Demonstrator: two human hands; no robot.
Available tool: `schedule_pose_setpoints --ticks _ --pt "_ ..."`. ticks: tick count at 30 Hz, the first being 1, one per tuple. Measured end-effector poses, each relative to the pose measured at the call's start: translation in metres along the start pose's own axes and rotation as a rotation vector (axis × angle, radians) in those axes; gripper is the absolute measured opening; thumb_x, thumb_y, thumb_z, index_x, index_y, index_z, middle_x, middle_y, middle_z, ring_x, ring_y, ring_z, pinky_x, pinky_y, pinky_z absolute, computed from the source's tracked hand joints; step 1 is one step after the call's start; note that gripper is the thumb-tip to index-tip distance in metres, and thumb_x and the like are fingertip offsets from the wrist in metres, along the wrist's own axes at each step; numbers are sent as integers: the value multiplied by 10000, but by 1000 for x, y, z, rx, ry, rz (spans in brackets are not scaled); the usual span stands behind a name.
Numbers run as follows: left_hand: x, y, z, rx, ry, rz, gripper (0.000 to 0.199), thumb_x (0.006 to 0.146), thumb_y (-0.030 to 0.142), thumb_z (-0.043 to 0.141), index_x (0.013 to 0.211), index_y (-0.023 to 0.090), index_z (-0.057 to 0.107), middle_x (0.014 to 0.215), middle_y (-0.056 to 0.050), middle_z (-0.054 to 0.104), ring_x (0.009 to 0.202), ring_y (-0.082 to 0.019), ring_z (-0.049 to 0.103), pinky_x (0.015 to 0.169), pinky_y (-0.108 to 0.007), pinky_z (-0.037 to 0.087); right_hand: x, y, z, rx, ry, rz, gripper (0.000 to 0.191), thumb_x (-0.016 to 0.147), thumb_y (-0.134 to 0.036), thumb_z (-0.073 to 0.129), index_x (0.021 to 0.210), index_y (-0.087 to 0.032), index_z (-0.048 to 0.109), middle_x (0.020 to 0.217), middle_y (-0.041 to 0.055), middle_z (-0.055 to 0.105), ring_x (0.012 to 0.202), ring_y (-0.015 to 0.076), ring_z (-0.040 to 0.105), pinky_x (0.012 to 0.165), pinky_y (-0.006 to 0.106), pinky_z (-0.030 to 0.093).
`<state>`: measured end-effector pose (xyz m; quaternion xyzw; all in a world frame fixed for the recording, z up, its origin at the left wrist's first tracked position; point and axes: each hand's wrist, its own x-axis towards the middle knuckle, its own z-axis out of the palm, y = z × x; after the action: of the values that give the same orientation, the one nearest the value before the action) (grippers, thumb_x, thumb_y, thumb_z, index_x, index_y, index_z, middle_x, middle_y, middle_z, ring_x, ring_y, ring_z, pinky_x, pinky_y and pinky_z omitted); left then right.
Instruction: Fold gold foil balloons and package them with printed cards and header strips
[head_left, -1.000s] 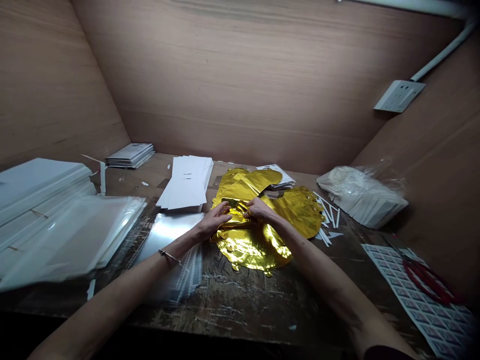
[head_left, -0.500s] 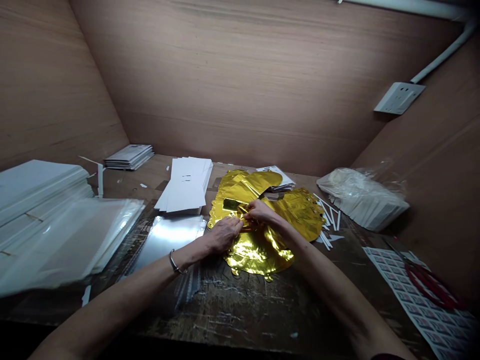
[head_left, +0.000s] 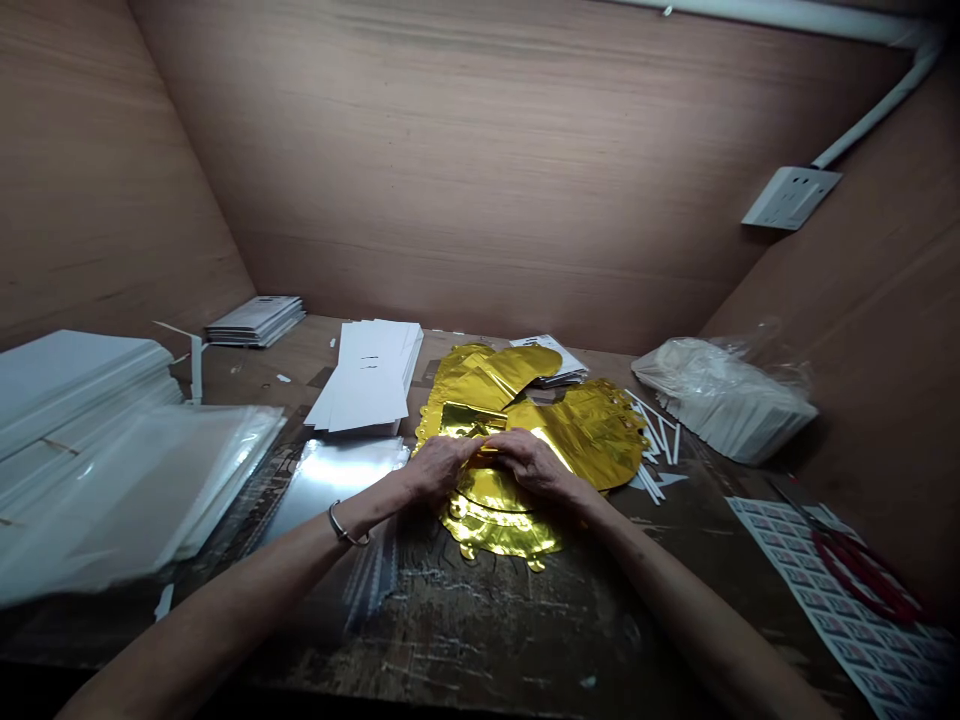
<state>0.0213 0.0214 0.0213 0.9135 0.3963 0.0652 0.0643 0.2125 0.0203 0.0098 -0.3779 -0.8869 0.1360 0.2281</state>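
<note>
Gold foil balloons (head_left: 501,530) gripped by left hand (head_left: 439,468), right hand (head_left: 534,462).

**Hidden and cut-off items, head view**
Gold foil (head_left: 600,430) partly hidden under left hand (head_left: 439,468) and right hand (head_left: 531,464); hold on it not discernible. Plastic sleeves (head_left: 127,480) cut off by left edge. Printed sheet (head_left: 847,590) cut off at lower right, print too small to read. Scissors (head_left: 862,575) dim, partly unclear. Left forearm (head_left: 217,610) and right forearm (head_left: 697,630) cut off by bottom edge.
</note>
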Motion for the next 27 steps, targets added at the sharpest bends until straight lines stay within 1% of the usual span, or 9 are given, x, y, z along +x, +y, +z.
schedule_pose_setpoints --ticks 2,7,10,13,16,19,21,25,27 --pt "4 -4 -6 -77 39 -92 332 670 90 371 958 174 513 739 -37 598 649 -153 534 576 -227 361 3 3 0 92 16 90 242 754 -193 443 944 -193 593 895 38 622 801 145 524 739 264 368" --pt "21 -26 -19 -430 118 -262 172 646 187 440 714 148 594 595 3 549 580 -127 493 515 -201 328 19 16 0 317 12 374 216 728 -279 453 776 -157 625 660 -2 593 615 114 503 572 206 359" --pt "34 -39 -18 -635 165 -452 111 566 232 545 600 146 606 518 10 523 559 -139 484 492 -208 326 32 21 -2 368 35 513 228 696 -313 472 723 -137 614 584 -19 547 560 99 474 519 188 332" --pt "45 -45 -12 -674 244 -620 47 481 186 609 501 152 583 443 9 486 511 -147 467 482 -227 326 42 20 -2 261 67 612 224 677 -309 477 749 -149 616 592 -17 548 579 107 481 513 190 319" --pt "53 -48 -5 -655 302 -667 99 439 148 641 437 159 543 419 2 464 511 -158 469 500 -244 335 46 14 1 35 77 676 247 697 -324 456 825 -185 615 683 13 590 665 139 513 546 212 321" --pt "56 -51 1 -631 353 -697 171 396 117 670 405 163 506 417 1 438 566 -182 490 539 -257 350 46 7 5 -170 62 707 274 726 -341 433 915 -211 582 822 49 597 765 171 519 590 240 327" --pt "56 -51 3 -607 377 -711 187 393 115 678 421 163 499 435 -1 441 603 -195 501 562 -266 360 45 3 8 -289 69 690 281 723 -336 453 957 -218 554 884 61 574 815 187 498 617 257 328" --pt "54 -46 1 -562 372 -726 174 428 123 674 488 150 513 493 -22 479 643 -215 512 593 -288 377 42 0 10 -483 156 529 288 705 -308 516 973 -208 543 929 86 515 866 207 428 693 294 303" --pt "52 -38 -2 -455 351 -696 109 509 126 628 580 132 545 587 -59 519 676 -229 513 612 -310 380 40 2 10 -509 141 433 217 725 -297 504 910 -215 581 909 84 507 856 205 403 723 310 279"
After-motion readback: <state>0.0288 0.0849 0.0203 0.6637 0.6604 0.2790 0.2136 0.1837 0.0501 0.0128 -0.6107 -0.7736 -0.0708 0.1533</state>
